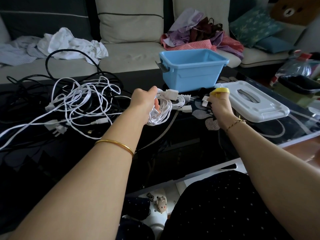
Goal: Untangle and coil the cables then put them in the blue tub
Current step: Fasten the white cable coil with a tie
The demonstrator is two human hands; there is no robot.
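- From the head view, the left hand (145, 103) is curled around a coil of white cable (161, 112), gripping it just above the table (173, 153). A white socket end (171, 93) sticks out of the top of the coil.
- The right hand (220, 108) is near the coil, to its right, with its fingers bent in and pinching a small white plug (205, 102). Something yellow (222, 91) sits at the top of this hand; I cannot tell what it is.
- The blue tub (192, 70) stands upright and open at the far edge of the table, just behind both hands. No cable shows inside the part I can see.
- A white lid (256, 103) lies flat on the table to the right of the tub, just beside the right hand.
- To the left, a loose tangle of white cables (83, 99) sprawls over the table, lying across a heap of black cables (26, 97). One black loop (52, 56) rises toward the sofa (129, 54).
- A gold bangle (117, 144) circles the left forearm, and a thin bracelet (235, 122) the right wrist.
- On the sofa lie crumpled white cloth (69, 42) and a pile of checked clothes (199, 35).
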